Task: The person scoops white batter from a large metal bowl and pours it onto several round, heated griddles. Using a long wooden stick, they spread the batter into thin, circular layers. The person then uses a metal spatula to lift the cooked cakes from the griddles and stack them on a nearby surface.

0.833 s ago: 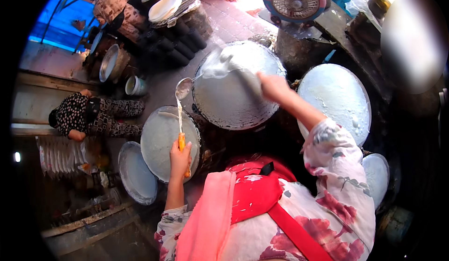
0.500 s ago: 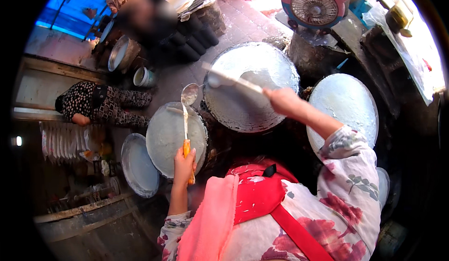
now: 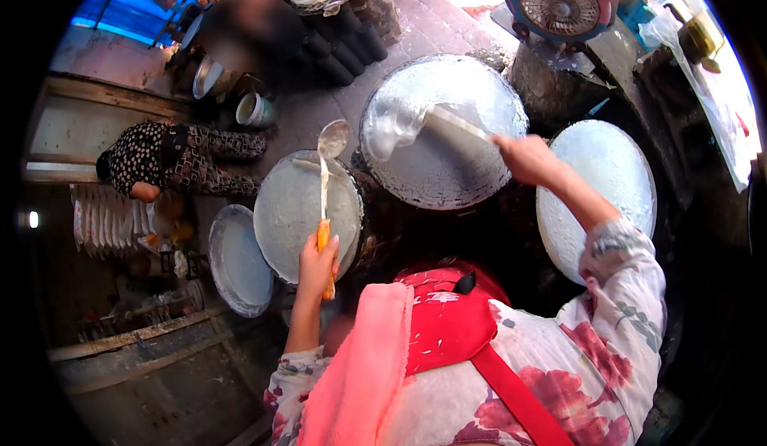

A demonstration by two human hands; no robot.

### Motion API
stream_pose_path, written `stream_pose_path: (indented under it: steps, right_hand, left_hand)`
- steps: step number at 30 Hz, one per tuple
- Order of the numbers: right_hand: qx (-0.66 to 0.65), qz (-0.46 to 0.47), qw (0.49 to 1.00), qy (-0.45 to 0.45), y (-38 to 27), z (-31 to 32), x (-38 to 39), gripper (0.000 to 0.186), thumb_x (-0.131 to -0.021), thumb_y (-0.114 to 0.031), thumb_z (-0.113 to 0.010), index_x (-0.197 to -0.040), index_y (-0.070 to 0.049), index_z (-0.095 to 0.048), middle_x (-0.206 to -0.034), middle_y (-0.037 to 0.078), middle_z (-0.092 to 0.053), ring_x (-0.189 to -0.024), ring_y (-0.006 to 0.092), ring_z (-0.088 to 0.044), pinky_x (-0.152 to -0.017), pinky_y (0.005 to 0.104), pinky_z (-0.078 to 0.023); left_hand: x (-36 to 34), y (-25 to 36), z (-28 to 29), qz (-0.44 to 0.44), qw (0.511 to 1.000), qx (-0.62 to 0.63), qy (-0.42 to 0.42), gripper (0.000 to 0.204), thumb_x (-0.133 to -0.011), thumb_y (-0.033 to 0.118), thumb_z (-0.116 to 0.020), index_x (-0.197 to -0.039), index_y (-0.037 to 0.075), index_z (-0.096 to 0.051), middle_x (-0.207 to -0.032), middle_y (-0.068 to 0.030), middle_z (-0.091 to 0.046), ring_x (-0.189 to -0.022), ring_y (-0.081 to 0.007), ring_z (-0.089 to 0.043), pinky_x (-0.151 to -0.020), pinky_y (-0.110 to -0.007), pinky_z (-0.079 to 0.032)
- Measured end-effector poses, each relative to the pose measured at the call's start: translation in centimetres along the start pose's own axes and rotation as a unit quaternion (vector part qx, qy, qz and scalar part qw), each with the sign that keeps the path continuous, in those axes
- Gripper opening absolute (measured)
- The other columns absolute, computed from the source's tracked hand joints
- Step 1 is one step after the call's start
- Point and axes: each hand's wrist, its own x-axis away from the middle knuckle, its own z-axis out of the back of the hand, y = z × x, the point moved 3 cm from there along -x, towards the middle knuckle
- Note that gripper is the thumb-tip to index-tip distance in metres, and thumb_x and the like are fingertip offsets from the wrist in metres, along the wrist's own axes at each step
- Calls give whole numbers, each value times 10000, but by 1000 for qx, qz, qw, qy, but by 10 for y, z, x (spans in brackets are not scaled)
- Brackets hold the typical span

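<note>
My left hand [image 3: 318,264] is closed round the orange handle of a ladle [image 3: 323,182]. The ladle's metal bowl points up and away, above the far edge of a round pale surface [image 3: 300,226] at left. With my right hand [image 3: 523,158] I grip a flat, pale stick [image 3: 459,124] over a larger round surface [image 3: 471,173] in the middle. A thin, whitish, see-through sheet [image 3: 395,126] bunches at the stick's far end; whether it still touches the surface, I cannot tell.
Another round white surface [image 3: 599,198] stands at right, and a basin of white liquid [image 3: 244,262] at far left. Beyond are a pink fan [image 3: 559,6], a bucket [image 3: 256,110], a seated person in dark clothes [image 3: 264,30] and a bending person in patterned trousers [image 3: 212,158].
The stick's far end has moved over the middle surface, and the whitish sheet now shows gathered at it. My left hand keeps its hold on the ladle. The whole view has shifted slightly.
</note>
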Motion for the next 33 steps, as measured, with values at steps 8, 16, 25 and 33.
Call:
stream_pose_path:
  steps: [8, 16, 25, 33]
  right_hand:
    - [-5, 24, 996, -85, -49, -18, 53, 136, -810, -88, -488, -932, -32, -512, -663, 164, -601, -651, 368, -611, -555, 464, -468]
    - [-43, -133, 988, 68, -89, -64, 204, 220, -883, -216, -527, -1068, -98, -522, -788, 137, -621, -707, 328, -619, -584, 443, -478]
    - [-288, -209, 921, 159, -207, -130, 67, 291, -937, -301, -416, -974, -52, -562, -823, 230, -621, -799, 418, -597, -705, 508, -459]
    - [-434, -379, 794, 193, -191, -164, 127, 318, -940, -307, -407, -897, -39, -572, -769, 240, -612, -759, 430, -595, -653, 508, -453]
  left_hand:
    - [6, 4, 3, -15, 984, -171, -41, 381, -855, 191, -618, -1161, -7, -506, -725, -86, -573, -534, -152, -560, -485, -290, -440]
    - [61, -27, 2, -201, 925, -295, -132, 527, -834, 183, -626, -1284, 3, -419, -1041, -268, -595, -973, -419, -577, -812, -437, -463]
    - [16, -28, 29, -253, 954, -140, -74, 452, -875, 155, -595, -1270, 4, -437, -854, -107, -605, -624, -221, -571, -578, -330, -460]
    - [25, -24, 49, -154, 978, 45, -129, 314, -929, 154, -524, -1208, 29, -451, -670, 21, -448, -461, -32, -398, -416, -182, -343]
